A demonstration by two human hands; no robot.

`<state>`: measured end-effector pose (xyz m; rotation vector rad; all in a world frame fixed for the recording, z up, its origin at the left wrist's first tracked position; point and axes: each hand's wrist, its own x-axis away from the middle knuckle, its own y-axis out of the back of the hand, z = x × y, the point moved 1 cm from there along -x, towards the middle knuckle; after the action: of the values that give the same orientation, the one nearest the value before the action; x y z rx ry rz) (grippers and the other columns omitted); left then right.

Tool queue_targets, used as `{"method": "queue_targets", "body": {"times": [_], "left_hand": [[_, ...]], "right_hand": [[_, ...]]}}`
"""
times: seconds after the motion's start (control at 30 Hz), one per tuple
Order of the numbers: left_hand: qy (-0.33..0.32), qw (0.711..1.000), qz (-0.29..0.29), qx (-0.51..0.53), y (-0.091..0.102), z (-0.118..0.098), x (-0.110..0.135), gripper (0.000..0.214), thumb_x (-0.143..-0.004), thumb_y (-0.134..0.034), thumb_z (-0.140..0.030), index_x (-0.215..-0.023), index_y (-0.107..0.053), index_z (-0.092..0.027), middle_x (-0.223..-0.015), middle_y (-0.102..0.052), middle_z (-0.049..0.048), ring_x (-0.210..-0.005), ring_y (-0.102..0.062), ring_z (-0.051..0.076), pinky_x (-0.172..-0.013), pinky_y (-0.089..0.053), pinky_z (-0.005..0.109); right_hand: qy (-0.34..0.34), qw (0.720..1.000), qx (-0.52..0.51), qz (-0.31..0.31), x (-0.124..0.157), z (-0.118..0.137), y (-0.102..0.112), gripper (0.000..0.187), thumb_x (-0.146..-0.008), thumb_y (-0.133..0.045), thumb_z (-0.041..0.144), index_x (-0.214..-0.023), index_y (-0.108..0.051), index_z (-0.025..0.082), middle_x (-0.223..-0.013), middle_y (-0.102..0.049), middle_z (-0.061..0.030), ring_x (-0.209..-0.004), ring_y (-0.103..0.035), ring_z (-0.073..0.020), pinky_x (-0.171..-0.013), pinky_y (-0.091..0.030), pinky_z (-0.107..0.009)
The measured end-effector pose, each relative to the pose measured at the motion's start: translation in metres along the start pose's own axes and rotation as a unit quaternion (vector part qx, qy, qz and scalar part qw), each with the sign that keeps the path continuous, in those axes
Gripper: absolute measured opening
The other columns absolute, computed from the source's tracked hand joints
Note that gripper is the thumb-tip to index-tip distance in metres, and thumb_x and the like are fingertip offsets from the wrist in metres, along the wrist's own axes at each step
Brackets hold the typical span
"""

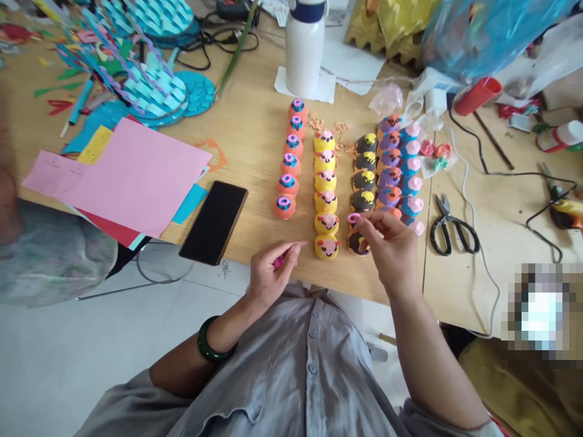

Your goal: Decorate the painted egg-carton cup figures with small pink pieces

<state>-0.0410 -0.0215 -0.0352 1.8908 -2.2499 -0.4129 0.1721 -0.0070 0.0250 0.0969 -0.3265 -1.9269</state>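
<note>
One pink ring (350, 218), pinched in right hand (395, 250) (left hand (270, 272) apart)

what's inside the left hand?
A magenta piece shows in the curled left hand. The rest of it is covered by the fingers, so its full shape, and anything else in the palm, can't be seen.

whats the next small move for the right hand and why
Probably lower the pink ring onto the black row: the right hand holds it at that row's near end, where no ring shows attached, while the orange row bears several.
</note>
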Motion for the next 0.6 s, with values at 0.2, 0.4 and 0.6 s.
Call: {"method": "queue_targets", "body": {"times": [0.2, 0.4, 0.6], "left_hand": [[-0.09, 0.995, -0.006, -0.046, -0.001, 0.008, -0.005, 0.024, -0.099, -0.055, -0.024, -0.103, -0.076, -0.014, -0.077, -0.072, 0.0036, -0.066, -0.062, 0.011, -0.067, -0.05, 0.021], [-0.098, 0.993, -0.035, -0.047, -0.002, 0.006, -0.006, 0.022, -0.097, -0.055, -0.022, -0.098, -0.076, -0.015, -0.076, -0.073, 0.0046, -0.064, -0.064, 0.012, -0.065, -0.054, 0.022], [-0.109, 0.991, -0.045, -0.06, -0.003, 0.012, -0.006, 0.02, -0.096, -0.056, -0.021, -0.095, -0.075, -0.016, -0.07, -0.07, 0.0032, -0.059, -0.061, 0.011, -0.059, -0.052, 0.021]], "right_hand": [[0.093, 0.99, 0.102, -0.01, -0.091, 0.017, -0.017, 0.012, -0.08, -0.071, 0.025, -0.07, -0.07, 0.018, -0.057, -0.055, 0.0036, -0.05, -0.042, -0.0091, -0.048, -0.034, -0.025], [0.08, 0.986, 0.149, -0.007, -0.17, 0.022, -0.049, 0.016, -0.074, -0.067, 0.011, -0.059, -0.064, 0.015, -0.056, -0.058, 0.0014, -0.054, -0.047, -0.0108, -0.052, -0.037, -0.026], [0.056, 0.977, 0.208, -0.008, -0.206, 0.022, -0.062, 0.018, -0.073, -0.067, 0.012, -0.056, -0.062, 0.015, -0.05, -0.05, 0.0038, -0.05, -0.041, -0.0095, -0.052, -0.035, -0.026]]}}
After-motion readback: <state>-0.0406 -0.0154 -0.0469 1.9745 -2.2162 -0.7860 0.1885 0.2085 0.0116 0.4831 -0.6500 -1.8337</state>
